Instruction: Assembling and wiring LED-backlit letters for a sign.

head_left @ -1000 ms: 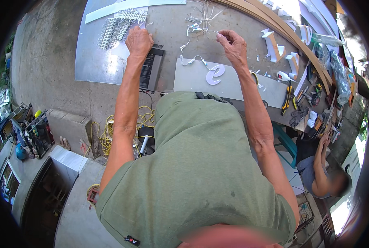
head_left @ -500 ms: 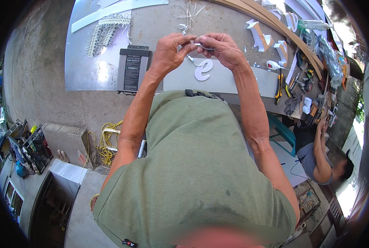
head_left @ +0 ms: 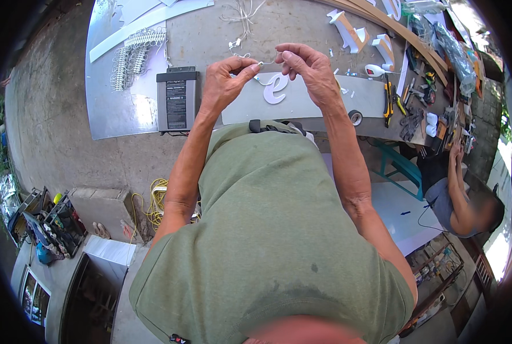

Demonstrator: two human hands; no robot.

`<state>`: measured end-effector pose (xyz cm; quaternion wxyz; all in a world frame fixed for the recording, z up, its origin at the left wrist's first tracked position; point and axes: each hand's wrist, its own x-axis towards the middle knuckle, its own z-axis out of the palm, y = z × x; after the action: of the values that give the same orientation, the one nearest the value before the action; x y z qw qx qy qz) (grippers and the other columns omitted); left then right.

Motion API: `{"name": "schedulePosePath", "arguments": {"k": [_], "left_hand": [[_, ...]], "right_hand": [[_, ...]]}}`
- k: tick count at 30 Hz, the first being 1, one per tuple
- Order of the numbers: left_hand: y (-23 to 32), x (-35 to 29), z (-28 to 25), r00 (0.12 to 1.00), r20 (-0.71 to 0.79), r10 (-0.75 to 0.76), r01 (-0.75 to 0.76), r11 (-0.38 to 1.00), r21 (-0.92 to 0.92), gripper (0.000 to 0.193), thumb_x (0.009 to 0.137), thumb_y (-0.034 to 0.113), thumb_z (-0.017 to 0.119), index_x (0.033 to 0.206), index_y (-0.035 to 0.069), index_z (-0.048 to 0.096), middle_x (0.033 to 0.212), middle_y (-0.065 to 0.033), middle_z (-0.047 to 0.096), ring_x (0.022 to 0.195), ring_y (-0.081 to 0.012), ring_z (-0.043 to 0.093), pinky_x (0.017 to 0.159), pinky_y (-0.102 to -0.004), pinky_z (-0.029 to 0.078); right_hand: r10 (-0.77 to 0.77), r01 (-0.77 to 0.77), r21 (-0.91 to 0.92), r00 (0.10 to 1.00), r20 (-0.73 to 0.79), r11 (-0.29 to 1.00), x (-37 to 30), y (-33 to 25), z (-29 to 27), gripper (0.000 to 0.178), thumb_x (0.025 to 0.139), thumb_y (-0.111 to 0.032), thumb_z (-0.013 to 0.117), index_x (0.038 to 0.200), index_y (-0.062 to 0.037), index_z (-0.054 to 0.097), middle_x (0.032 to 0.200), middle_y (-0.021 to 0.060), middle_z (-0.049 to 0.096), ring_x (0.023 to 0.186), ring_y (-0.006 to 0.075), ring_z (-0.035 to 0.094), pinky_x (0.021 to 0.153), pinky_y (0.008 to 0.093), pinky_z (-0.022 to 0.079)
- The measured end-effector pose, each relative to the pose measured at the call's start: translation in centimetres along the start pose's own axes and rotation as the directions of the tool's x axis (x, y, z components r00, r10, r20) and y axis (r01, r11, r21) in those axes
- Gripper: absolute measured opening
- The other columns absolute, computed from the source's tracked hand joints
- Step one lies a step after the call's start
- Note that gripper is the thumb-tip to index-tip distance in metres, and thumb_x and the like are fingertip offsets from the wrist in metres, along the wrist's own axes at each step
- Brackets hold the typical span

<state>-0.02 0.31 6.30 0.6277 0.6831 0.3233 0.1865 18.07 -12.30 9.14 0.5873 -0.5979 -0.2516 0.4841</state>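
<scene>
Between the thumb and forefinger of my left hand (head_left: 228,83) is a small white module (head_left: 260,63) with thin wire on it, possibly a light module. The thin pale wire (head_left: 269,63) runs across to my right hand (head_left: 313,71), whose curled thumb and forefinger are at its other end. More wire with small white pieces (head_left: 235,43) trails on the table beyond my left hand. Just below my hands, a white cut-out letter (head_left: 275,90) lies on a pale flat strip (head_left: 241,106).
A dark grey power unit (head_left: 177,100) sits left, beside a bundle of wired white modules (head_left: 135,56). To the right are white letters with brown sides (head_left: 350,35), a tape roll (head_left: 354,117), yellow-black cutters (head_left: 388,103) and scattered tools. Another person (head_left: 448,195) works at far right.
My hands have drawn apart, stretching the wire between them. The view has shifted, and the tape roll shows beside my right forearm.
</scene>
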Motion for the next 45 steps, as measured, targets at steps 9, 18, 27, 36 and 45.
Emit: {"name": "schedulePosePath", "arguments": {"k": [9, 18, 27, 36, 45], "left_hand": [[0.5, 0.2, 0.1, 0.993, 0.116, 0.019, -0.037, 0.987, 0.158, 0.021, 0.085, 0.023, 0.078, 0.098, 0.007, 0.078, 0.088, -0.0077, 0.074, 0.083, -0.0171, 0.067, 0.075, -0.0314, 0.052], [2.9, 1.5, 2.6, 0.909, -0.052, 0.414, -0.387, 0.883, 0.264, 0.021, 0.077, 0.023, 0.085, 0.091, 0.008, 0.078, 0.084, -0.0067, 0.075, 0.08, -0.0208, 0.068, 0.076, -0.0353, 0.052], [2.7, 1.8, 2.7, 0.939, -0.06, 0.338, -0.317, 0.92, 0.229, 0.013, 0.082, 0.018, 0.081, 0.087, 0.007, 0.077, 0.082, -0.0069, 0.074, 0.074, -0.0189, 0.066, 0.071, -0.0336, 0.051], [1.4, 1.7, 1.8, 0.979, 0.117, 0.169, -0.179, 0.98, 0.082, 0.022, 0.091, 0.021, 0.075, 0.097, 0.001, 0.072, 0.082, -0.0043, 0.07, 0.076, -0.0104, 0.063, 0.068, -0.0259, 0.052], [1.3, 1.6, 1.5, 0.977, 0.147, 0.152, -0.16, 0.986, 0.048, 0.023, 0.091, 0.021, 0.075, 0.099, 0.0, 0.072, 0.082, -0.0041, 0.069, 0.075, -0.01, 0.063, 0.068, -0.0259, 0.052]], "right_hand": [[0.014, -0.015, -0.101, 1.0, -0.005, 0.995, -0.3, 0.1, -0.3, 0.021, 0.094, -0.016, 0.07, 0.105, 0.0005, 0.071, 0.085, 0.0051, 0.07, 0.074, 0.0085, 0.059, 0.065, 0.0234, 0.046], [-0.092, 0.078, -0.132, 0.99, -0.104, 0.988, 0.4, -0.7, 1.0, 0.019, 0.09, -0.016, 0.075, 0.098, 0.0007, 0.073, 0.079, 0.0022, 0.069, 0.073, 0.0073, 0.059, 0.063, 0.022, 0.046], [-0.088, 0.073, -0.166, 0.992, -0.086, 0.984, 0.6, -0.5, 0.7, 0.022, 0.091, -0.019, 0.074, 0.101, 0.0004, 0.072, 0.082, 0.0024, 0.07, 0.072, 0.0068, 0.058, 0.062, 0.0219, 0.046], [-0.006, 0.01, -0.109, 0.999, 0.032, 0.994, 0.7, -0.6, -0.4, 0.021, 0.092, -0.014, 0.072, 0.106, 0.0022, 0.071, 0.086, 0.0068, 0.071, 0.076, 0.0115, 0.062, 0.068, 0.0249, 0.051], [-0.007, 0.018, -0.197, 0.998, 0.056, 0.98, 0.6, -0.7, -0.5, 0.021, 0.093, -0.014, 0.071, 0.105, 0.003, 0.071, 0.086, 0.0075, 0.071, 0.077, 0.0122, 0.065, 0.068, 0.0255, 0.052]]}}
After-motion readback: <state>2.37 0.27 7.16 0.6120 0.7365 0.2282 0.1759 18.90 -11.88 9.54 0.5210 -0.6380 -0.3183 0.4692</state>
